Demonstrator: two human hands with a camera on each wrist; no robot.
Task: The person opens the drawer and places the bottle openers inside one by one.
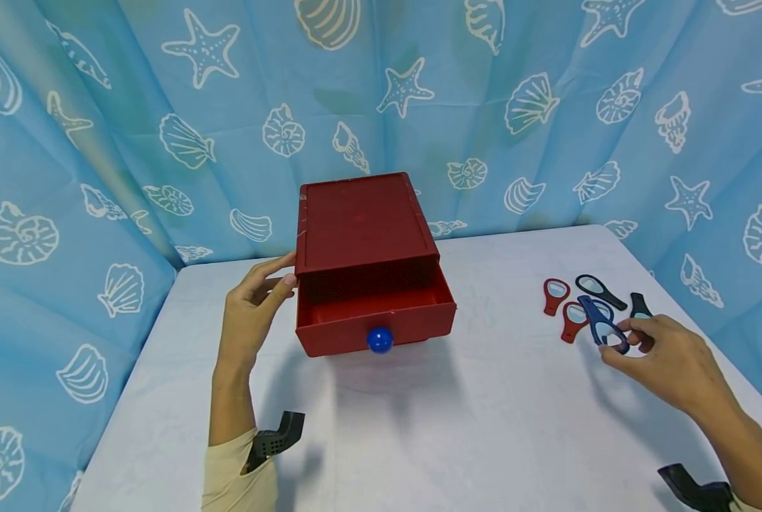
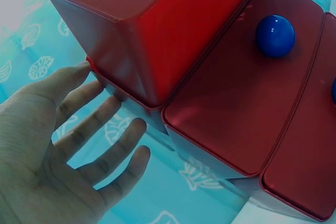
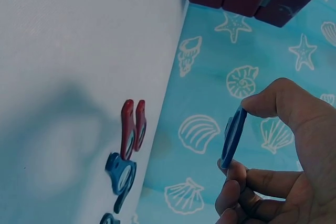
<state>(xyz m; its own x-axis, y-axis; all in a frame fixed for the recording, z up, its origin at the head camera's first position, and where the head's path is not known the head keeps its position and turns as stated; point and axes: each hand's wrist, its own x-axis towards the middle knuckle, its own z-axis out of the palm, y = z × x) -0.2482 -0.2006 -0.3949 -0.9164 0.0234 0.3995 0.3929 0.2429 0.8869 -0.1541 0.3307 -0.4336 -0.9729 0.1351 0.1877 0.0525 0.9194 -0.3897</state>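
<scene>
A red drawer cabinet (image 1: 368, 220) stands on the table with its top drawer (image 1: 413, 320) pulled out, a blue knob (image 1: 379, 340) on the front. My left hand (image 1: 249, 313) touches the cabinet's left side, its fingers spread and fairly straight in the left wrist view. At the right, my right hand (image 1: 675, 363) pinches a small dark blue magnifying glass (image 3: 233, 137) by its lens end, between thumb and fingers. Below it lie other small magnifiers: a red magnifying glass (image 1: 556, 295), a second red one, a black magnifying glass (image 1: 601, 290) and a blue one partly hidden.
Lower drawers with blue knobs show beneath the pulled-out one in the left wrist view, including a closed drawer front (image 2: 236, 93). A white cloth (image 1: 483, 427) covers the table. A blue curtain (image 1: 381, 85) with shell prints hangs behind and at both sides.
</scene>
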